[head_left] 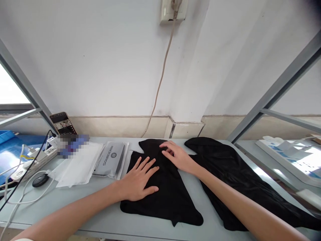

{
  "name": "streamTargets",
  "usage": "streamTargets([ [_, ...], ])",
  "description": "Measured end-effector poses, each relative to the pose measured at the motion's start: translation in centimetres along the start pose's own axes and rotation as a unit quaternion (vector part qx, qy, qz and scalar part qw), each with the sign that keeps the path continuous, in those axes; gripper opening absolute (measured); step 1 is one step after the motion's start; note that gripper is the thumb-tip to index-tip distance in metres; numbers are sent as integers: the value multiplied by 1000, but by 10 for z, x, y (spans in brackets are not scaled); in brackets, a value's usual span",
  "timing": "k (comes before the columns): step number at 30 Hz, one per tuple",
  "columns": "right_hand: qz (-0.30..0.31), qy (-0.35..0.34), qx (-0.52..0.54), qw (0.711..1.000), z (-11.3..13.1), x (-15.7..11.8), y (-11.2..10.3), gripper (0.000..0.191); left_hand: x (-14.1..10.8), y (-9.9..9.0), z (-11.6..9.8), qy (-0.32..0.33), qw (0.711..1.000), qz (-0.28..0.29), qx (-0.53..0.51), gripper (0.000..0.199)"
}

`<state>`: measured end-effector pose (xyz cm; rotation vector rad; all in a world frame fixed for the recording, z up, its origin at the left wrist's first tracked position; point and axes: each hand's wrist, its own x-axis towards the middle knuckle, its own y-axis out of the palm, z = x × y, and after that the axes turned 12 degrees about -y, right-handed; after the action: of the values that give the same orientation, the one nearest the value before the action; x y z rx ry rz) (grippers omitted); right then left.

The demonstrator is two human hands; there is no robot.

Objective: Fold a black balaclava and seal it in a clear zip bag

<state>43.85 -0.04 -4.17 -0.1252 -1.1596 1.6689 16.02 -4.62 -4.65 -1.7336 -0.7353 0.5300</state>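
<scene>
A black cloth piece lies spread on the pale table. My left hand rests flat on its left part, fingers spread. Near the cloth's upper end is my right hand, its fingers partly bent and apart over the fabric, with nothing visible in them. To the right, a larger heap of black cloth lies under my right forearm. Left of my left hand sits a grey ROCKBROS package in clear plastic, beside several translucent bags.
A phone leans at the back left, near a power strip, white cables and a round black object. Metal frame posts stand on both sides. A cord hangs from a wall socket.
</scene>
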Motion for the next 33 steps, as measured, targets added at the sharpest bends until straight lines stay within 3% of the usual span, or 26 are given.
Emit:
streamTargets([
  [3,34,26,-30,999,4,-9,-3,23,1,2,0,0,1000,-9,1,72],
  [9,-35,74,-140,987,0,-22,-17,37,0,3,1,-5,1000,-20,0,74],
  [11,-5,47,-128,991,9,-32,-22,34,-2,-5,2,3,1000,-19,-10,73],
  [14,110,-36,-59,992,26,-54,-26,31,-6,-21,6,25,999,-33,-26,57],
  [19,132,8,-31,991,32,-77,-27,35,-18,-39,22,13,997,-63,-37,29],
  [26,104,-6,-46,994,22,-52,-37,32,-18,-53,45,-45,994,-67,-68,30],
  [30,60,56,-133,988,-2,-24,-35,28,10,-63,68,-112,985,-107,-74,35],
  [33,63,89,-149,983,-27,0,-31,28,43,-60,88,-166,975,-114,-96,43],
])
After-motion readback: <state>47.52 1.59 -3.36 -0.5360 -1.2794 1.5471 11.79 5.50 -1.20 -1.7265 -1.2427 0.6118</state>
